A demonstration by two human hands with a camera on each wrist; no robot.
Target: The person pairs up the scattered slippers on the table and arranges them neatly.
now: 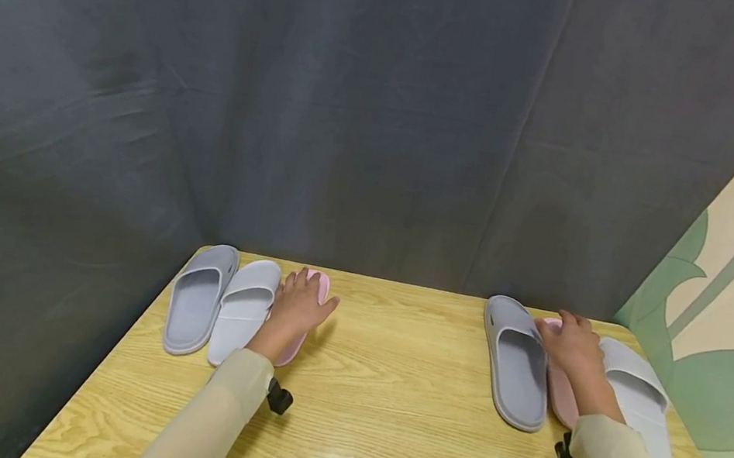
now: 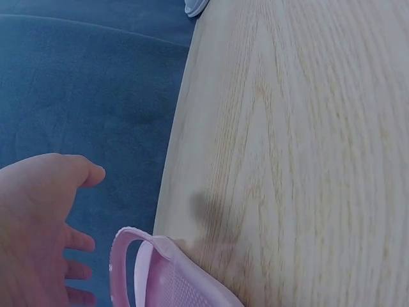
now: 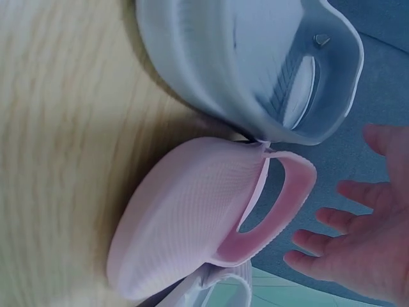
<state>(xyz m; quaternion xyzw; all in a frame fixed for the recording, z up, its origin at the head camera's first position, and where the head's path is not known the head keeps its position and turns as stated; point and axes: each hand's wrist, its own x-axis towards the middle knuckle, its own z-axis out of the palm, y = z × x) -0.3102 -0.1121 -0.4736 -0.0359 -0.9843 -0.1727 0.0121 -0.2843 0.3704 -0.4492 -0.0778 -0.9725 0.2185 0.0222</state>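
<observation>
My left hand is held over a pink slipper, hiding much of its strap, with fingers spread and thumb out to the right. In the left wrist view that hand shows a gap between its fingertips and the pink strap. Over another pink slipper is my right hand, its fingers loosely extended. The right wrist view has this hand apart from the pink slipper, holding nothing. A grey slipper and a white slipper flank the right pink one.
Left of the left pink slipper lie a white slipper and a grey slipper. All rest on a wooden table. A dark curtain hangs behind, and a wall with a painted flower bounds the right side.
</observation>
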